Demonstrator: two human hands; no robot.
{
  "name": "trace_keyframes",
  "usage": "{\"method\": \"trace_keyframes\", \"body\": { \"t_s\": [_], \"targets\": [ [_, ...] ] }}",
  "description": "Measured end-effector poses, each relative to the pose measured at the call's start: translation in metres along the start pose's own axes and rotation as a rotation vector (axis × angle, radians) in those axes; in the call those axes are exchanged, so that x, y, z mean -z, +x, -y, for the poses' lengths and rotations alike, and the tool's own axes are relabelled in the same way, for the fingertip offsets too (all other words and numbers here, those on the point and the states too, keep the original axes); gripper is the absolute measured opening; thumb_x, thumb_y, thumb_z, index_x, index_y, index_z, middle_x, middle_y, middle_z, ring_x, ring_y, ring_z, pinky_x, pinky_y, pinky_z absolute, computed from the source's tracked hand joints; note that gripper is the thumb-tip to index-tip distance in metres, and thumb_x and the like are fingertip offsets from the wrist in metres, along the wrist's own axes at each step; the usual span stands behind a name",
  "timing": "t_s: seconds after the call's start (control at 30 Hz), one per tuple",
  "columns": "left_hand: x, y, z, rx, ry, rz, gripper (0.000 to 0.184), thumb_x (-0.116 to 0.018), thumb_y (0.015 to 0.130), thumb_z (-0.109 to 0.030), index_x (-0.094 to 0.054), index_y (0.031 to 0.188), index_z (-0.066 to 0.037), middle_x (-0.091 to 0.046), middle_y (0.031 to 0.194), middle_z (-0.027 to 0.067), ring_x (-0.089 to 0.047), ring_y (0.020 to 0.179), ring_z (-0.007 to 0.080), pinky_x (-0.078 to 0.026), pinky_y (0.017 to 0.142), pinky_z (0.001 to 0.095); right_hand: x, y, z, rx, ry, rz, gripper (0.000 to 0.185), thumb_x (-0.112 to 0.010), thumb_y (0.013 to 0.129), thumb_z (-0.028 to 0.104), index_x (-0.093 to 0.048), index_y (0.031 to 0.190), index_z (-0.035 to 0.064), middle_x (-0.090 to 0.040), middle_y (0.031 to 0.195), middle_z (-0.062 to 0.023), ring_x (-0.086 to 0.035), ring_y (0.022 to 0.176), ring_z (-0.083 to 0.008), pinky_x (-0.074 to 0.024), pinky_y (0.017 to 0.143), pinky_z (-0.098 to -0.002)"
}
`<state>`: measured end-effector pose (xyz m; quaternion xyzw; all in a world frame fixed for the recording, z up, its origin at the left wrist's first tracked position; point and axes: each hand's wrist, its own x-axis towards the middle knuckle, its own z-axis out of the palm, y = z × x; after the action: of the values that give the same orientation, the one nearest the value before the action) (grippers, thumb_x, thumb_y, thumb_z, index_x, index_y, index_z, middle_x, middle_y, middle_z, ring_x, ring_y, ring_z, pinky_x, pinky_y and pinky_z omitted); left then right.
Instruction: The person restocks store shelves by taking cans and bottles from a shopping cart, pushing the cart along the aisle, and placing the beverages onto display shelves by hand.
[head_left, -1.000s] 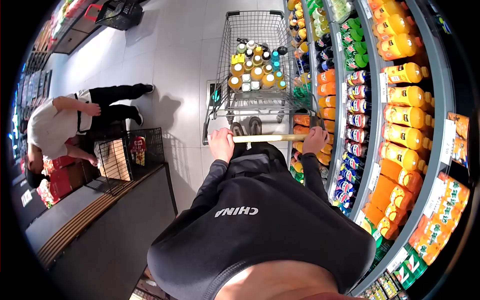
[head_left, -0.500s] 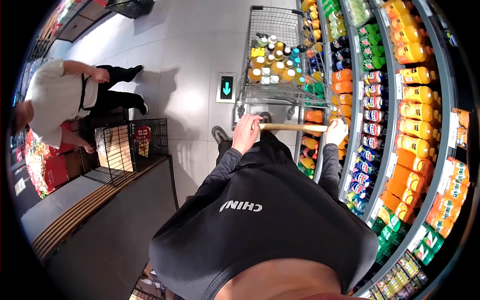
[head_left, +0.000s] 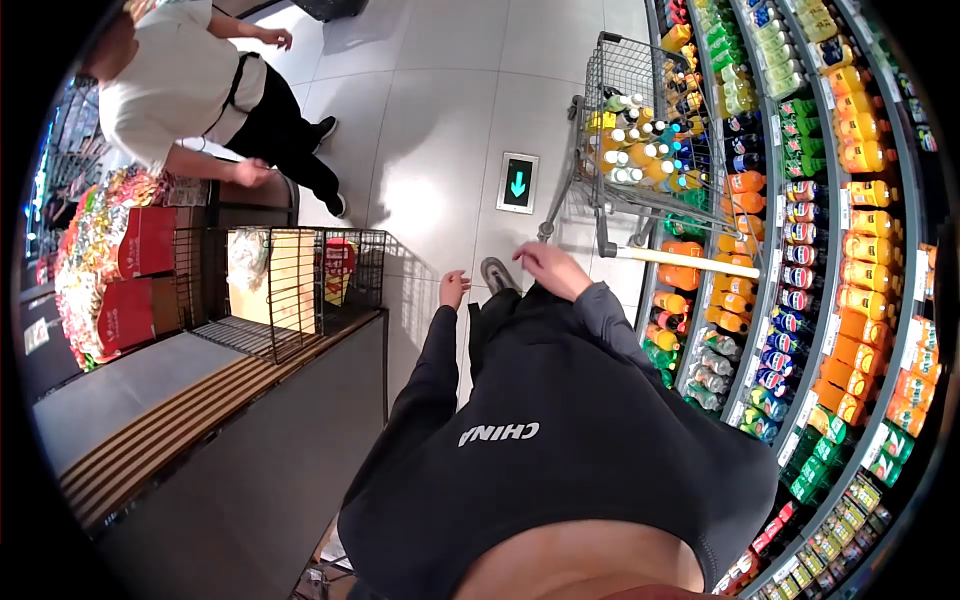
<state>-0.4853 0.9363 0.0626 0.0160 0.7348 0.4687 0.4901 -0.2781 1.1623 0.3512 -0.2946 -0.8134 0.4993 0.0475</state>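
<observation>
My left hand (head_left: 453, 290) hangs low in front of my body with loosely bent fingers and nothing in it. To its right, my right hand (head_left: 556, 270) is open, its fingers slightly bent and apart, also empty. A wire shopping cart (head_left: 643, 62) stands ahead on the right beside the drink shelves. Its pale handle bar (head_left: 692, 262) is to the right of my right hand, and neither hand touches it. Inside the cart are several bottles (head_left: 640, 155) with white, yellow and blue colours showing.
Shelves (head_left: 790, 330) of bottled drinks run along my right. At left, a wire basket rack (head_left: 290, 290) with a cardboard box adjoins a slatted wooden bench (head_left: 170, 430). A person in a white shirt (head_left: 185, 75) stands beyond it. A green arrow sign (head_left: 517, 184) marks the floor.
Both my hands have let go of the handle bar and moved away from it. The cart now appears further right in view. The person at left has shifted, with one arm extended.
</observation>
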Motion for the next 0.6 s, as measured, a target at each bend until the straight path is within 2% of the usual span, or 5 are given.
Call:
{"method": "trace_keyframes", "body": {
  "t_s": [0.13,0.3,0.4,0.5,0.6],
  "targets": [
    [0.043,0.019,0.084,0.157,-0.118,-0.121,0.033,-0.057,0.099,-0.026,-0.067,0.120,-0.002,-0.073,0.093,0.0165,-0.071,0.074,0.0207,-0.055,0.060,0.0314,-0.038,0.019,-0.045,-0.159,-0.249,0.383,0.032,-0.054,0.101,0.031,-0.068,0.116,0.0064,-0.073,0.107,-0.0180,-0.069,0.102,-0.0382,-0.0531,0.088,-0.0450],
    [0.054,-0.010,0.124,0.376,-0.175,0.010,0.036,-0.055,0.098,-0.026,-0.066,0.124,-0.004,-0.073,0.096,0.0192,-0.068,0.067,0.0237,-0.053,0.053,0.0347,-0.049,0.046,-0.127,-0.312,-0.264,0.253,0.033,-0.056,0.098,0.037,-0.070,0.110,0.0092,-0.073,0.105,-0.0183,-0.069,0.101,-0.0383,-0.0537,0.086,-0.0481],
    [0.059,-0.025,0.118,0.030,0.367,0.036,0.035,-0.060,0.094,-0.031,-0.077,0.108,-0.004,-0.075,0.088,0.0151,-0.066,0.065,0.0202,-0.051,0.057,0.0333,-0.047,0.072,-0.157,-0.380,-0.097,0.151,0.030,-0.056,0.102,0.029,-0.068,0.111,0.0030,-0.074,0.092,-0.0136,-0.071,0.080,-0.0254,-0.0559,0.076,-0.0376],
    [0.067,-0.004,0.123,0.098,0.353,0.040,0.041,-0.059,0.095,-0.037,-0.080,0.107,-0.004,-0.077,0.102,0.0205,-0.072,0.101,0.0282,-0.055,0.091,0.0395,-0.040,0.102,-0.160,-0.465,0.085,0.068,0.027,-0.055,0.104,0.025,-0.068,0.110,0.0019,-0.072,0.085,-0.0107,-0.068,0.070,-0.0186,-0.0551,0.067,-0.0323],
    [0.074,0.042,0.101,0.119,0.248,0.076,0.044,-0.057,0.096,-0.039,-0.077,0.113,-0.003,-0.075,0.109,0.0223,-0.072,0.105,0.0308,-0.054,0.093,0.0418,-0.046,0.138,-0.181,-0.550,0.380,-0.008,0.027,-0.053,0.105,0.022,-0.067,0.107,0.0002,-0.071,0.082,-0.0085,-0.065,0.061,-0.0147,-0.0521,0.058,-0.0275]
  ]
}}
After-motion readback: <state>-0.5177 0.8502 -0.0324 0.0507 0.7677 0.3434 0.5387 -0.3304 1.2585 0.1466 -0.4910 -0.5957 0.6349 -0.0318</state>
